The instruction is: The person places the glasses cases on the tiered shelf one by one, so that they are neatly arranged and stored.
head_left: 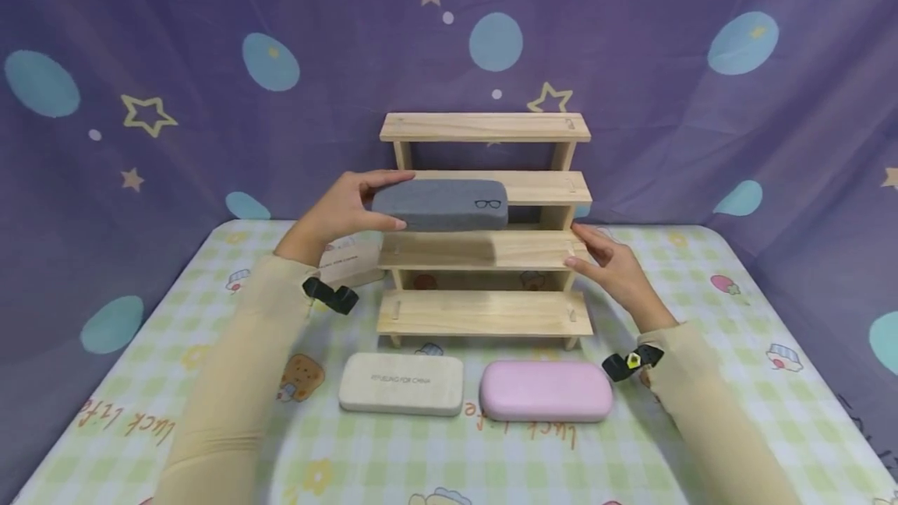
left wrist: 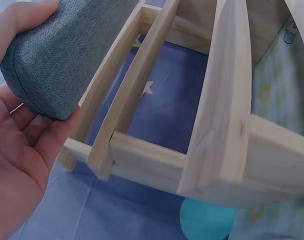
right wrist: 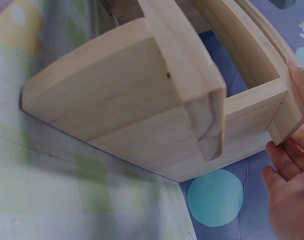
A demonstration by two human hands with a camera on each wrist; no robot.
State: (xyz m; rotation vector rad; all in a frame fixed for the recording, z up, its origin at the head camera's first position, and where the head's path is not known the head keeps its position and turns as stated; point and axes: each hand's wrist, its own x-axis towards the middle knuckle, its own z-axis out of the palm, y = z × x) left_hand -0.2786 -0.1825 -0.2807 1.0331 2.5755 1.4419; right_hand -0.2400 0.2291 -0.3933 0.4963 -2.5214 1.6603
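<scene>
My left hand (head_left: 335,213) grips the left end of a blue-grey fabric glasses case (head_left: 442,205), thumb on one side and fingers on the other. The case is held in front of the upper part of a stepped wooden display rack (head_left: 484,314), with a small glasses print facing me. In the left wrist view its rounded end (left wrist: 47,75) sits between thumb and fingers beside the wooden slats. At the rack's right side, my right hand (head_left: 617,271) holds the end of a middle step (right wrist: 287,115) between thumb and fingers.
In front of the rack lie a cream glasses case (head_left: 401,384) with printed lettering and a pink glasses case (head_left: 546,390). A pale lettered box (head_left: 351,263) stands behind my left wrist. A checked cloth (head_left: 708,294) covers the table, with a purple curtain (head_left: 337,14) behind.
</scene>
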